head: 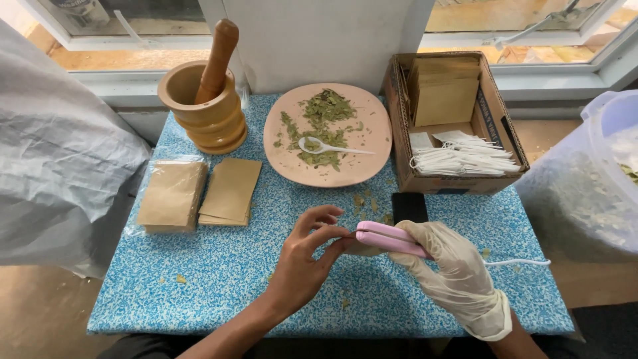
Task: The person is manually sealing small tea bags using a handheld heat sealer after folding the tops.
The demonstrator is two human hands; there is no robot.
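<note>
Pink sealer (387,239): gripped by gloved right hand (452,266), fingers curled round it, wrist angled inward, above the blue speckled surface (219,266). Bare left hand (302,256): thumb and fingers pinched at the sealer's tip on something small; what, cannot tell. Plate (372,156) of leaves (322,119) beyond.

blue speckled table (219,266), white wall (319,40), daylit windows (525,26) behind.

My left hand (302,266) was bare, with no glove, ring or watch, and the forearm showed no sleeve. My right hand (455,272) wore a thin, translucent whitish glove, wrinkled over the fingers (415,231) and bunched at the wrist. Beneath both arms I perhaps wore dark clothing.
</note>
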